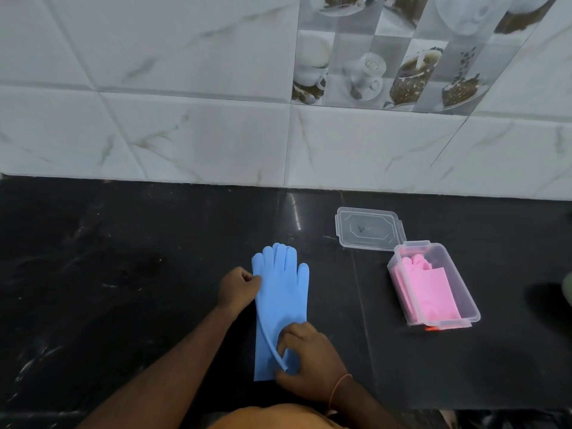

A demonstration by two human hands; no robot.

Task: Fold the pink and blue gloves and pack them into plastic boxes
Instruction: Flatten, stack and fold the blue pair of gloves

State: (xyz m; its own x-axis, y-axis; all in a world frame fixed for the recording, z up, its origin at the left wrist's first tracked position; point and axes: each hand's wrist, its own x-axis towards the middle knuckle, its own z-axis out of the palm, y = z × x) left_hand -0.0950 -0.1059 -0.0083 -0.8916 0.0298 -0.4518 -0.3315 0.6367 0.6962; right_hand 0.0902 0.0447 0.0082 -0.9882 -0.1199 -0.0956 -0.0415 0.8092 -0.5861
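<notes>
The blue gloves (280, 305) looked like smooth, matt rubber, soft enough to lie flat, with a rolled cuff edge lifting just beside the fingers (283, 342) of the right hand (309, 363). Under the fingers the bench (123, 274) was polished black stone, glossy, with faint pale veins and a bright streak of reflected light. Well to the right of the fingers, the plastic box (464, 292) was clear, thin and shiny, and its lid (368, 229) was of the same transparent plastic. The pink gloves (427, 292) inside looked equally smooth and matt. The wall tiles (154, 72) beyond were glazed, marble-patterned and smooth.
</notes>
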